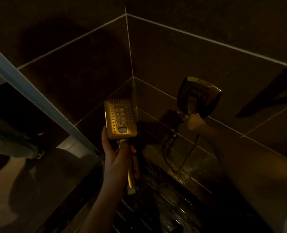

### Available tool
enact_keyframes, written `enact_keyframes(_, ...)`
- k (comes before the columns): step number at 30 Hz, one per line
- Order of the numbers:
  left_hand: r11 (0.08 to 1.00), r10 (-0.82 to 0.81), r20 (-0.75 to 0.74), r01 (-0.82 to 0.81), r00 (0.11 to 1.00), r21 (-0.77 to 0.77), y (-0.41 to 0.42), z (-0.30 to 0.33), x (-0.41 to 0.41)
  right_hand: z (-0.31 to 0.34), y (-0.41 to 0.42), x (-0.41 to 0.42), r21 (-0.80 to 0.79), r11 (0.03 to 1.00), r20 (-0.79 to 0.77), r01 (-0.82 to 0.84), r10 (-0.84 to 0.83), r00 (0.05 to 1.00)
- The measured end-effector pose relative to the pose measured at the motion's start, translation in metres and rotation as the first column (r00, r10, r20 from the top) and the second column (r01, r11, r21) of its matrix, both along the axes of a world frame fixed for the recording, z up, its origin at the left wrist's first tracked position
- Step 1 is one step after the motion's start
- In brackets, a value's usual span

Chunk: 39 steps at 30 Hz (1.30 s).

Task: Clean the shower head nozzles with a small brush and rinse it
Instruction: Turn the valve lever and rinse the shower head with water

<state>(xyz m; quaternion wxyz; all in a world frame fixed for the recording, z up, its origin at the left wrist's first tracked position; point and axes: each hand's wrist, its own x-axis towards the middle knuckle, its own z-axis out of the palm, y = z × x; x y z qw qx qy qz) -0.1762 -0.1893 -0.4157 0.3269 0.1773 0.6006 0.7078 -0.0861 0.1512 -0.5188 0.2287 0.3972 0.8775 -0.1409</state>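
Dark tiled walls (156,52) with pale grout lines meet in a corner; a glass panel with a pale frame (30,91) stands to the left. The floor (156,207) below is dark and wet-looking. No container is discernible in the dim light.

A gold wall control plate (199,96) is mounted on the right wall; a hose (188,157) loops beneath it to a floor-level fitting.

The shower head (120,121), rectangular and gold, is held near the corner, centre frame. Its long axis runs roughly vertical, head uppermost, handle end downward, nozzle face towards the camera.

The left hand (117,157) is wrapped closed around the shower head's handle. The right hand (194,121) is closed on the lever at the control plate's lower edge.
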Motion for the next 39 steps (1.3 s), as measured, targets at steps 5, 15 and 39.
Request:
enact_keyframes(5, 1.0, -0.012, 0.026, 0.013, 1.0, -0.026, 0.0, -0.003, 0.007, 0.008, -0.002, 0.001, -0.011, 0.998, 0.003, 0.054, -0.054, 0.999)
enact_keyframes(15, 0.961, -0.184, 0.028, 0.186, 0.983, -0.205, 0.005, -0.045, 0.006, 0.049, -0.08, 0.029, -0.143, 0.917, -0.138, 0.372, -0.391, 0.91)
enact_keyframes(39, 0.832, -0.484, 0.158, 0.509, 0.861, -0.222, 0.069, -0.066, 0.081, 0.094, -0.13, 0.076, -0.406, 0.729, -0.298, 0.552, -0.676, 0.674)
